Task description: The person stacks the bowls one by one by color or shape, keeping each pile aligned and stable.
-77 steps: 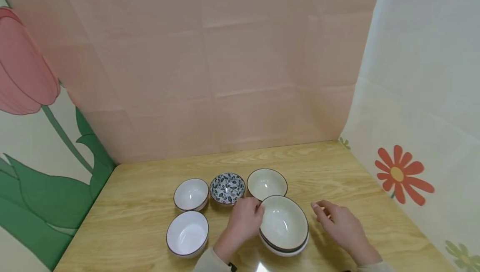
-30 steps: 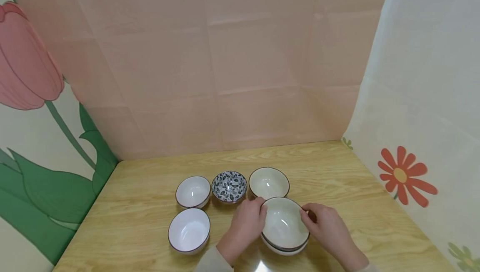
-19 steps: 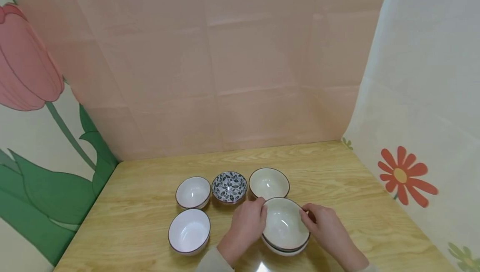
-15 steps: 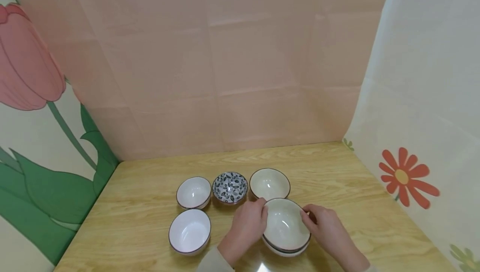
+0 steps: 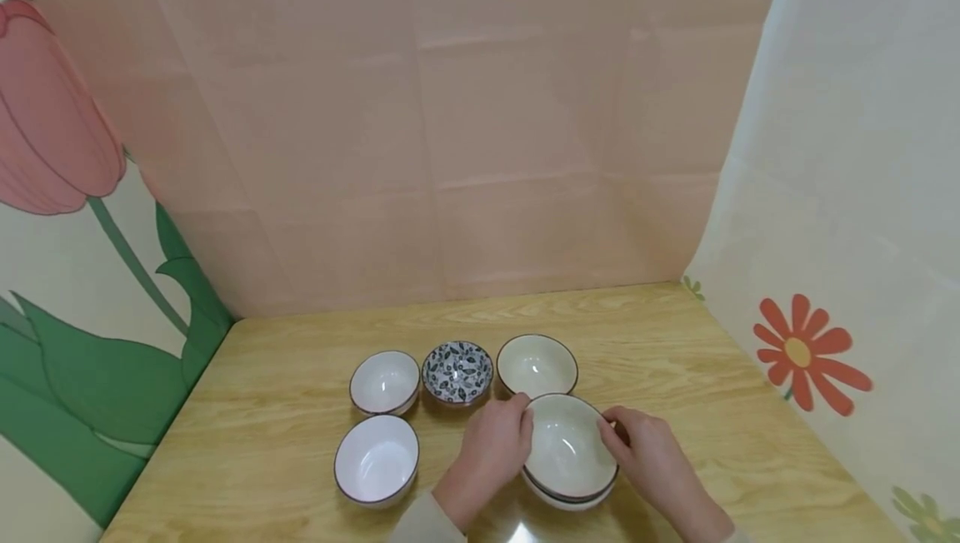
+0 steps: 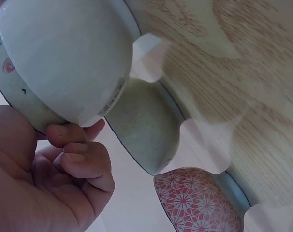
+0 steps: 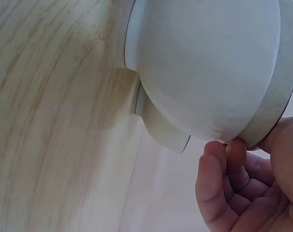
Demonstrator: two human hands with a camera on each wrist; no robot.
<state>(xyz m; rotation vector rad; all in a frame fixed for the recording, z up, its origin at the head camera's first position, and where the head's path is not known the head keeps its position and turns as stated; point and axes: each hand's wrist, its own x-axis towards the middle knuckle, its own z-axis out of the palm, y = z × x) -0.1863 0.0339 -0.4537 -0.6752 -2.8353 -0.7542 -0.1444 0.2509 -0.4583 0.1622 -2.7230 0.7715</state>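
A cream bowl [image 5: 570, 447] with a dark rim sits nested in a white bowl [image 5: 572, 505] at the front right of the group. My left hand [image 5: 491, 447] pinches the cream bowl's rim on its left side. On the opposite side my right hand [image 5: 654, 458] grips the same rim between thumb and fingers. In the left wrist view the white bowl's plain outside [image 6: 69, 58] shows, with the cream bowl's flowered band [image 6: 25, 99] above it. The right wrist view has fingertips right where the two bowls meet.
Behind stand another cream bowl [image 5: 537, 366], a leaf-patterned bowl [image 5: 457, 373] with a red outside [image 6: 197, 200], and a white bowl [image 5: 385, 383]. A second white bowl [image 5: 377, 460] is left of my left hand. A pink sheet [image 5: 420, 127] hangs behind the wooden table [image 5: 285, 410].
My right hand has come in from the right and taken hold of the cream bowl's rim. Over the last second, hands and bowls have hardly moved.
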